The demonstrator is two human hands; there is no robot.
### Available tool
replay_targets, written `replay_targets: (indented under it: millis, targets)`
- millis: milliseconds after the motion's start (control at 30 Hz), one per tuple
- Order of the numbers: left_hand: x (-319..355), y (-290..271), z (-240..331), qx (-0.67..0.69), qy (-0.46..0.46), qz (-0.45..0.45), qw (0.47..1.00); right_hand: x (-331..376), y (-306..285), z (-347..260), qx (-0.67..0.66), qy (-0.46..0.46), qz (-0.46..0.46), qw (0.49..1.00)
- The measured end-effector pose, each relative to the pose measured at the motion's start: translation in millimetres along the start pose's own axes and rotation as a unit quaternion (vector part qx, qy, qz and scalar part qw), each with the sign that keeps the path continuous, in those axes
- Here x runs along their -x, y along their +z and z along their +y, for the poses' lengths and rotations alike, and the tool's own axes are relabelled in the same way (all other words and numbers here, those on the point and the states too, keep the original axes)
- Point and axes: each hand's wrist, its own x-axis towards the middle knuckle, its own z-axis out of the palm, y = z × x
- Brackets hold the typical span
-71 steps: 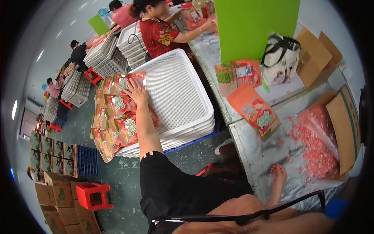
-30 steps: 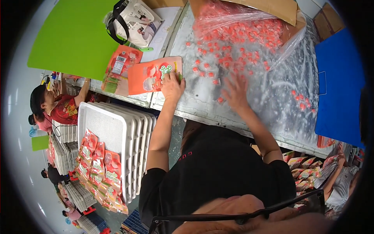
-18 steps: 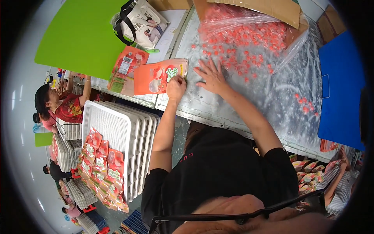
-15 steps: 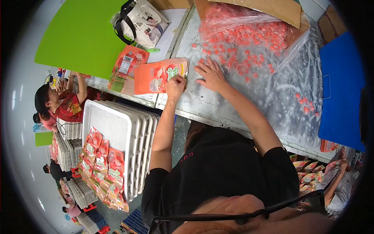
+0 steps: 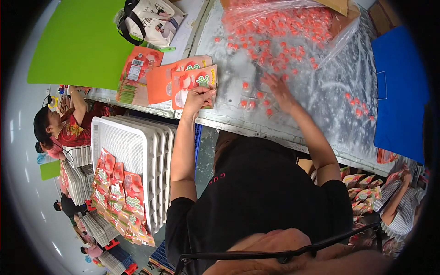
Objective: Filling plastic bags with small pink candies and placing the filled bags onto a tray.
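My left hand (image 5: 198,98) grips an orange printed pouch (image 5: 192,82) by its lower edge and holds it upright over the table's near edge. My right hand (image 5: 278,91) lies palm down, fingers spread, on a scatter of small red wrapped candies (image 5: 256,98) on the clear plastic sheet (image 5: 321,96). More of the same candies fill an open clear bag (image 5: 284,27) farther back. A stack of orange pouches (image 5: 160,80) lies just left of the held one.
A pile of white trays (image 5: 133,151) carrying filled pouches (image 5: 119,192) stands to my left on the floor. A green board (image 5: 78,46), a tote bag (image 5: 151,18) and a blue board (image 5: 398,91) lie on the table. Other people work at left and lower right.
My left hand has lifted one orange pouch off the stack and now holds it upright. My right hand slid toward the near loose candies.
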Motion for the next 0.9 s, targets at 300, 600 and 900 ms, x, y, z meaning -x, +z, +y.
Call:
replay_targets:
  millis: [300,600,900]
  targets:
    - [28.7,1.9,-2.1,0.000,0.015,0.011,1.000,11.2,-24.8,-3.5,0.224,-0.013,0.117,0.967]
    - [102.8,58.4,4.8,-0.012,0.098,0.037,0.994,16.6,55.2,-143.3,0.092,-0.317,0.067,0.942]
    - [123.9,70.2,14.0,-0.125,0.193,0.114,0.967,18.3,69.6,-162.1,0.053,-0.304,-0.068,0.949]
